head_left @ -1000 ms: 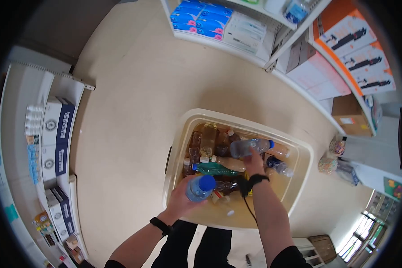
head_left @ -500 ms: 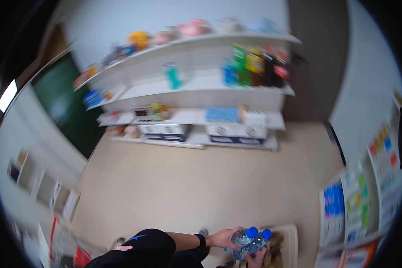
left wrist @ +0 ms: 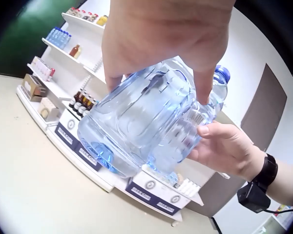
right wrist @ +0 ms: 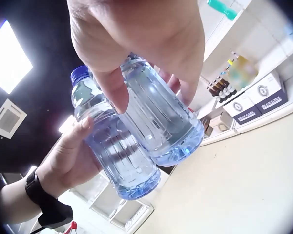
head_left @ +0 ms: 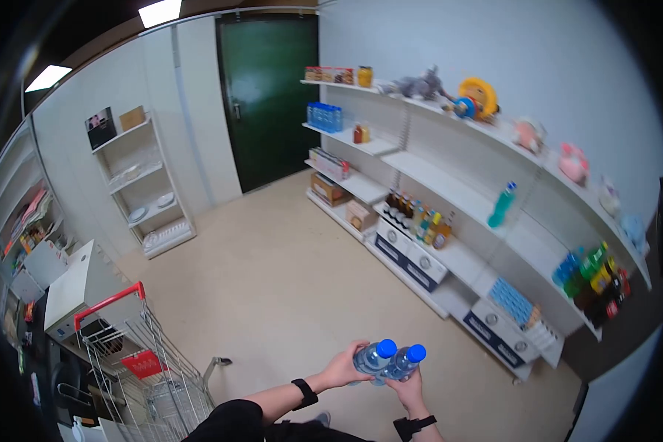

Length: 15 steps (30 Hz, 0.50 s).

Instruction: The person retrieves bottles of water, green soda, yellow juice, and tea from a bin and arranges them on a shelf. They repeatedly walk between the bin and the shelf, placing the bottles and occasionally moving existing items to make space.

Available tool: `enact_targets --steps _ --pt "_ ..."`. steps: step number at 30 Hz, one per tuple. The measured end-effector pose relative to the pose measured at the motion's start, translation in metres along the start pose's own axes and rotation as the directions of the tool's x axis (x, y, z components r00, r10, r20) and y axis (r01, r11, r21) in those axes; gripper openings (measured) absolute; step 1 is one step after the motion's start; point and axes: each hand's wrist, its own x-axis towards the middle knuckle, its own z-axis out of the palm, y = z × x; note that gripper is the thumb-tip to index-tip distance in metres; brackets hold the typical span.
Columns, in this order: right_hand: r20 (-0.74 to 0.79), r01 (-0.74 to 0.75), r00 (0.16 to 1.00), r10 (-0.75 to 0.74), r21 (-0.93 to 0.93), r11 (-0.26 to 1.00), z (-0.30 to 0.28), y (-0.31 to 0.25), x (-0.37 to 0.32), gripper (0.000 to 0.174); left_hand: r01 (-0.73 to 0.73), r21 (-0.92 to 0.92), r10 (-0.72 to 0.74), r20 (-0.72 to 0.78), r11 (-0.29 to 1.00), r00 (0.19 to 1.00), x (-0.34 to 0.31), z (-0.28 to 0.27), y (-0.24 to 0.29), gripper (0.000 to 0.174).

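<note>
Two clear plastic water bottles with blue caps are held side by side in front of the body. My left hand (head_left: 340, 370) grips one water bottle (head_left: 370, 359), its fingers and thumb around the upper part. The other bottle (head_left: 401, 364) is in the grasp of my right hand (head_left: 409, 388). From the left wrist, the left hand (left wrist: 166, 39) covers the top of its bottle (left wrist: 132, 117). In the right wrist view, the right hand (right wrist: 136, 36) hides the cap of its bottle (right wrist: 161, 119), which overlaps the left one (right wrist: 119, 151).
A wire shopping cart (head_left: 166, 394) with a red handle stands at the left. Long white shelves (head_left: 449, 173) along the right wall carry bottles, boxes and plush toys. A small white rack (head_left: 149, 188) and a green door (head_left: 269, 103) are at the back, beyond beige floor (head_left: 272, 272).
The view has swung away from the tub of bottles, which is now out of sight. The right hand has brought its bottle up beside the left one, and both hands still grip theirs.
</note>
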Motion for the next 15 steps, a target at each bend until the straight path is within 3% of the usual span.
enact_targets --steps 2,4,8,10,12,15 --pt "0.013 0.097 0.995 -0.096 -0.046 0.994 0.041 -0.005 0.058 0.085 0.057 0.070 -0.058 0.020 0.996 0.998 0.034 -0.056 -0.009 0.080" --pt "0.046 0.097 0.995 -0.094 -0.060 0.993 0.068 -0.013 0.104 0.084 -0.027 0.085 0.031 -0.046 0.996 0.998 0.069 -0.096 -0.023 0.080" --pt "0.115 0.157 0.983 -0.143 -0.125 0.980 0.095 -0.006 0.217 0.081 -0.055 0.038 0.059 -0.116 0.998 0.991 0.153 -0.149 -0.052 0.077" --pt "0.108 0.159 0.983 -0.147 -0.118 0.980 0.109 -0.003 0.281 0.080 -0.077 0.272 0.133 -0.196 0.959 0.971 0.205 -0.175 -0.078 0.076" --pt "0.115 0.143 0.985 -0.130 -0.112 0.983 0.115 -0.002 0.348 0.079 -0.044 0.233 0.087 -0.180 0.972 0.980 0.262 -0.208 -0.093 0.077" --pt "0.139 0.167 0.983 -0.121 -0.388 0.906 0.132 -0.014 0.452 0.078 0.057 0.222 -0.015 -0.188 0.973 0.982 0.345 -0.254 -0.111 0.080"
